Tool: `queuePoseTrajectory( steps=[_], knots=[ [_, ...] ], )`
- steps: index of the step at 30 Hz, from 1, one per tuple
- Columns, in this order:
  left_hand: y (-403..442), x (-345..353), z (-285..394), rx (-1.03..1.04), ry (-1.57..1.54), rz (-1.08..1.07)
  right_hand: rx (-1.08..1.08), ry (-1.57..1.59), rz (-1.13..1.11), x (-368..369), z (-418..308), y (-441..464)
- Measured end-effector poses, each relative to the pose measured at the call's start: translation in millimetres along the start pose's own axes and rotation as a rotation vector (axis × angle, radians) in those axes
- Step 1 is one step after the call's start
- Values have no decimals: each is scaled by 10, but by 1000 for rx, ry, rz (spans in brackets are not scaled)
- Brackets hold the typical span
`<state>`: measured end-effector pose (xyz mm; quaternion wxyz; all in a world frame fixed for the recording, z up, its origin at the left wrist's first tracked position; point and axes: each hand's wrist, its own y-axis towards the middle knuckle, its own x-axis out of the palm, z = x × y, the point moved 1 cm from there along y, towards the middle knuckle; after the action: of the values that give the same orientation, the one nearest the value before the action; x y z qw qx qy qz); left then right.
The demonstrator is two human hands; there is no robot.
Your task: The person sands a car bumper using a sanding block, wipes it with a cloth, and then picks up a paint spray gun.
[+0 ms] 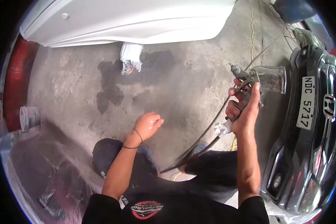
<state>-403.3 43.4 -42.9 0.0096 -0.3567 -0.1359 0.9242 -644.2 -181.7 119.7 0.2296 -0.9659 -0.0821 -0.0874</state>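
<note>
My right hand (246, 106) is wrapped round the handle of a metal spray gun (249, 80), out in front of me on the right. The gun's nozzle end points to the upper left, and a worn metal cup (273, 79) extends from it to the right. A dark hose (209, 145) runs down from the handle, with a white wrapping (223, 128) near the joint. My left hand (148, 124) hangs over the concrete floor with its fingers curled together; whatever they hold, if anything, is hidden.
A white car panel (138, 20) spans the top. A dark car bumper (283, 149) stands close on the right. Plastic-covered items (48, 164) and a white bucket (30, 118) are at the left. A white wrapped object (131, 58) and a yellow cord (252, 37) lie on the floor.
</note>
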Motion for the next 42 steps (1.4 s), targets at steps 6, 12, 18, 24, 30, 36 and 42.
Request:
queuePoseTrajectory(
  steps=[6, 12, 18, 24, 30, 36, 42],
  knots=[
    [551, 55, -18, 300, -73, 51, -57, 2, 35, -29, 24, -338],
    [626, 98, -219, 180, -32, -74, -120, -17, 64, -53, -327, -581],
    [745, 453, -587, 99, 128, -319, -170, -1, 152, -363, -178, -652],
    [670, 405, -695, 118, 95, -309, -177, 8, 310, -531, -260, -602],
    [754, 347, -658, 76, 194, -253, -223, -13, 244, -456, -167, -495],
    [776, 471, -535, 47, 213, -315, -159, -94, 118, -114, 59, -552],
    [717, 436, -409, -28, 294, -400, -87, -164, 40, 143, 214, -693]
  ],
)
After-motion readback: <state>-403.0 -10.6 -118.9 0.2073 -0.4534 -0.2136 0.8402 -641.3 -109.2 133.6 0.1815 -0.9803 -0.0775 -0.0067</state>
